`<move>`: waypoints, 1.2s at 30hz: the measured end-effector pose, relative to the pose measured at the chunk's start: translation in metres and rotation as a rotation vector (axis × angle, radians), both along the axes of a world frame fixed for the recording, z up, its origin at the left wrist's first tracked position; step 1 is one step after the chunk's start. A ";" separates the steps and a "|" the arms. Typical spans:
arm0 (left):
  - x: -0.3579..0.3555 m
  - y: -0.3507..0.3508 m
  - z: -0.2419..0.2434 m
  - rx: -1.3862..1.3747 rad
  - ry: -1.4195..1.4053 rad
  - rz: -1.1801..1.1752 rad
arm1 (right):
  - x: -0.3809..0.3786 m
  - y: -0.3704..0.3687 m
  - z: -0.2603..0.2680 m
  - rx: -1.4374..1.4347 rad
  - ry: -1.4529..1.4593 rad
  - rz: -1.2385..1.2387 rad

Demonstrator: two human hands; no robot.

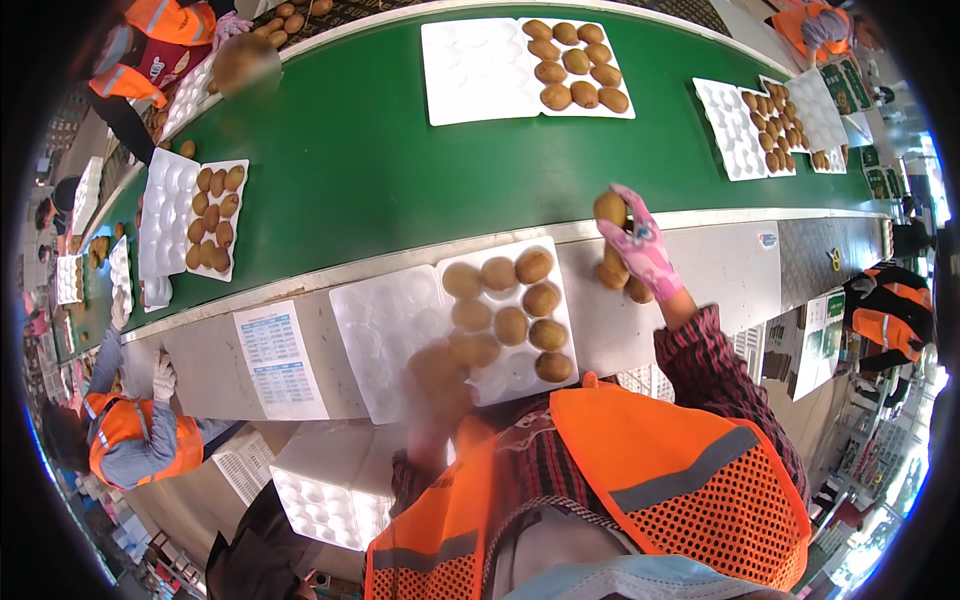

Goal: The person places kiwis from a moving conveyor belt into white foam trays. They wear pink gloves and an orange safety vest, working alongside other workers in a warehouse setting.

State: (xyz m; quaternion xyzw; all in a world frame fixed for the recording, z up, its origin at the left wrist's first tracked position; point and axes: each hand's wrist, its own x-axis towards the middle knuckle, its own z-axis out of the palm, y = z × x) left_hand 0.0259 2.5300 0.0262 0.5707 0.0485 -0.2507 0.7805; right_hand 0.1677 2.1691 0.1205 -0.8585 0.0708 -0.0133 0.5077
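In a pink patterned glove, my right hand (645, 247) grips a kiwifruit (610, 208) between thumb and fingers near the belt's edge. Several loose kiwifruit (613, 277) lie on the metal ledge just below it. My left hand (431, 420), blurred by a smudge in the view, is at the near edge of an open white plastic tray; a brown kiwifruit shape (439, 371) shows at its fingers. The right half of that tray (568, 322) bears several kiwifruit in its cups, with at least one bare cup at the near edge. Its left half (386, 330) holds no fruit.
Beyond the ledge (705, 270) runs a green conveyor belt (360, 150) with an open tray (480, 71) and more part-filled trays at both sides. A printed sheet (280, 360) lies on the ledge. Stacked trays (322, 510) stand below left. People in orange vests work around the belt.
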 end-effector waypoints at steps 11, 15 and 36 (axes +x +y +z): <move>-0.026 -0.015 0.036 -0.567 0.448 0.203 | -0.156 0.008 -0.090 -0.784 -0.144 0.254; -0.039 -0.008 0.041 -0.547 0.507 0.254 | -0.133 0.015 -0.111 -0.932 -0.206 0.333; -0.069 0.087 0.026 -0.937 0.412 0.471 | -0.149 0.171 -0.028 -0.420 -0.084 0.594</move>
